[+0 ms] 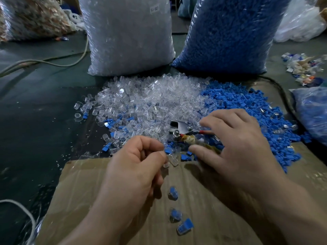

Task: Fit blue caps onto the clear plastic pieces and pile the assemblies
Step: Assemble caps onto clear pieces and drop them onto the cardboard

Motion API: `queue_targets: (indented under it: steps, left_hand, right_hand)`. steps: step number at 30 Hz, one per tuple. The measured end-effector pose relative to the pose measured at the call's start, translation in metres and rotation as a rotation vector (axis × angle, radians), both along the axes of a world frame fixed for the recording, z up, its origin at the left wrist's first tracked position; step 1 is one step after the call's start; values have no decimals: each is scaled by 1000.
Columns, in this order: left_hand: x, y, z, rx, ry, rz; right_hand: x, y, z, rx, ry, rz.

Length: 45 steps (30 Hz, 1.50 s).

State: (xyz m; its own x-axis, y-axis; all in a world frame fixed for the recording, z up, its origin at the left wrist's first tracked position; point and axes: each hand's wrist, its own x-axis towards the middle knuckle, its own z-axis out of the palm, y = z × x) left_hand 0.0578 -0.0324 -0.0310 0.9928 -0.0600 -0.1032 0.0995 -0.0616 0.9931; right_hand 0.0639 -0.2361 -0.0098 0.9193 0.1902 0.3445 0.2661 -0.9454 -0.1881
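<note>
A heap of clear plastic pieces (145, 96) lies in the middle, and a heap of blue caps (247, 110) joins it on the right. My left hand (136, 161) pinches a clear piece (172, 160) with a blue cap (167, 150) at its top. My right hand (238, 144) is spread, fingers apart, over the near edge of the blue heap and holds nothing. Three finished assemblies (178, 213) lie on the cardboard sheet (109, 206) below my hands.
A small metal fixture (178, 129) with red wires sits between the heaps. Behind stand a big bag of clear pieces (127, 36) and a big bag of blue caps (230, 32). A smaller blue-filled bag (313, 112) is at the right; cables cross the floor on the left.
</note>
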Motion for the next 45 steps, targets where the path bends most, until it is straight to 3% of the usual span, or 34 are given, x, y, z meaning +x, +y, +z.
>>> queue_targets:
  steps: [4,6,8,11,14,18,20,23,24,25,26,29,31,35,41,45]
  left_hand:
    - [-6,-4,0,144,-161,3]
    - [-8,-3,1,318,-323,-4]
    - [-9,-2,4,347,-399,-18]
    - [-10,-2,8,154,-264,-14]
    - [-6,-1,6,233,-195,-70]
    - [-4,0,5,258,-289,-138]
    - [-6,0,7,269,-399,-207]
    - [-9,0,11,345,-588,-315]
    - [-9,1,11,350,-601,-346]
    - [-9,5,12,350,-583,-362]
    - [-7,9,14,364,-548,-360]
    - [1,22,16,591,-394,-402]
    - [4,26,12,785,-390,-462]
    - [3,23,9,894,-420,-493]
    - [9,22,-2,987,-385,-207]
    - [5,13,-2,1021,-408,-251]
  right_hand:
    - [-14,30,-1,18,-46,232]
    - [-15,32,-4,25,-72,254]
    - [-15,31,-4,28,-69,243]
    - [-17,30,-4,58,-56,251]
    - [-17,31,-3,61,-79,289]
    - [-24,35,2,137,28,282]
    - [-29,36,5,397,243,208]
    - [-30,32,14,1174,842,114]
    - [-30,29,18,1244,940,106]
    - [-29,27,18,1196,963,103]
    - [-28,24,15,1023,900,95]
    - [-27,19,4,238,472,80]
    - [-28,21,-1,14,357,55]
    - [-25,28,-11,-115,289,51]
    - [-12,42,-19,-148,257,91]
    - [-9,40,-24,-150,210,109]
